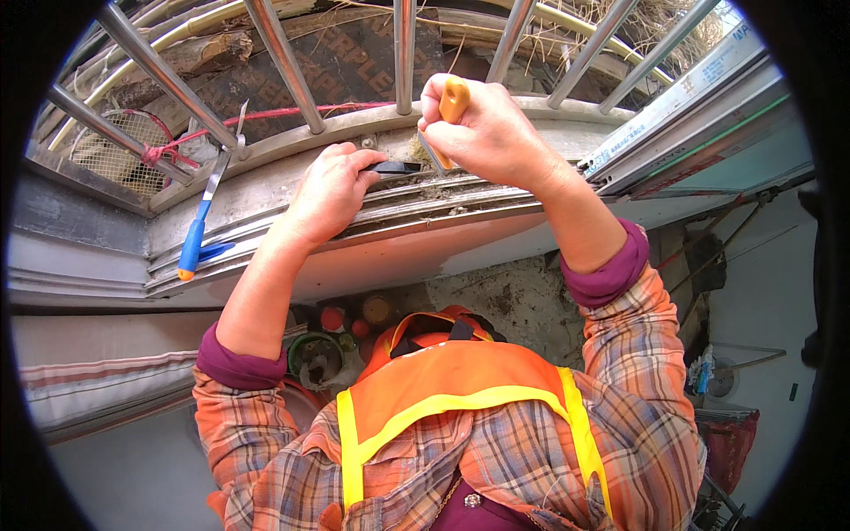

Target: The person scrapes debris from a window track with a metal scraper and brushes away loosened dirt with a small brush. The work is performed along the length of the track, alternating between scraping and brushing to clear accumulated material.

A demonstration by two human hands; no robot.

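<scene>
My right hand [488,133] is closed around the orange-yellow handle [454,99] of a tool whose flat end points down at the dirty window sill. Just left of it, my left hand [337,189] pinches a small black tool [396,168] low over the sill, its far end near loose debris. Under both hands run the grooved metal window tracks [425,202], with dirt in them. A blue-handled tool with a long metal blade [192,242] leans at the left, its blade against a bar of the metal railing. My fingers hide part of both held tools.
Metal railing bars [404,60] stand beyond the sill. Red string [156,154] is tied to one at the left, near a mesh racket [119,149]. A sliding window frame [690,119] fills the right side. Below the sill are a green-rimmed bucket [295,352] and other containers.
</scene>
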